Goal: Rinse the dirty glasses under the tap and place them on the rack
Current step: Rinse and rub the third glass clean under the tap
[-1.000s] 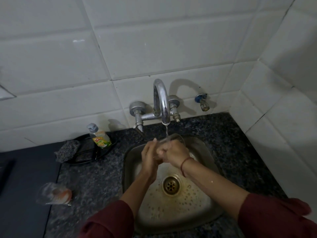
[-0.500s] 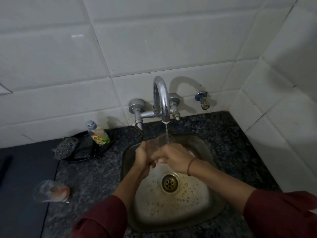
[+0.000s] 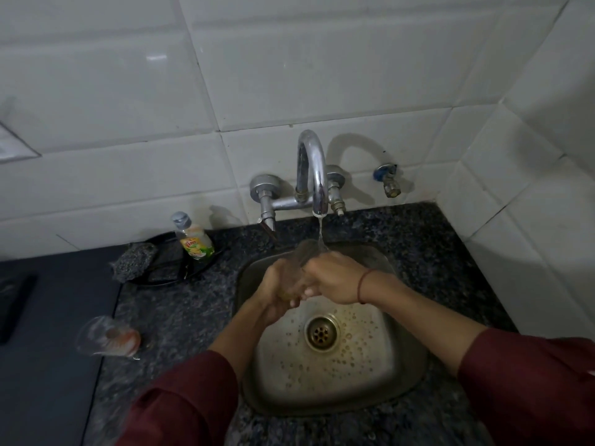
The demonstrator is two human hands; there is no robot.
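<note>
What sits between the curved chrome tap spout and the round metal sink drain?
In the head view: a thin water stream falling onto a clear drinking glass, gripped by the left hand and right hand above the steel sink basin.

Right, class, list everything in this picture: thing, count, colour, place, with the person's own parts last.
tiles: many, white, walls
counter: one, dark speckled, below tiles
sink: one, steel, in counter
tap: one, chrome, wall above sink
held glass: one, clear, under tap
water: one stream, clear, tap to held glass
valve: one, blue-capped, wall right of tap
tray: one, black, counter left of tap
bottle: one, yellow-green, on tray
scrubber: one, grey, tray's left edge
second glass: one, clear, orange-tinted, lying on counter, left
sleeves: two, dark red, forearms
hands: two, left hand, right hand, gripping held glass
</note>
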